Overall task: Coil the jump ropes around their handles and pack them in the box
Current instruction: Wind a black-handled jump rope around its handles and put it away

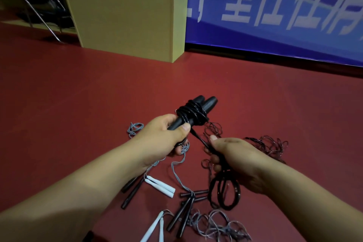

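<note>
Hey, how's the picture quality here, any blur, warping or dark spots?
Head view: dim, with dark corners; wide-angle warping bends the blue banner; the loose rope under the right hand is motion-blurred; the left hand and the black handles look sharp.

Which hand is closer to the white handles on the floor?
Left. The left hand is just above the white handles, while the right hand is off to their right, holding black rope.
</note>
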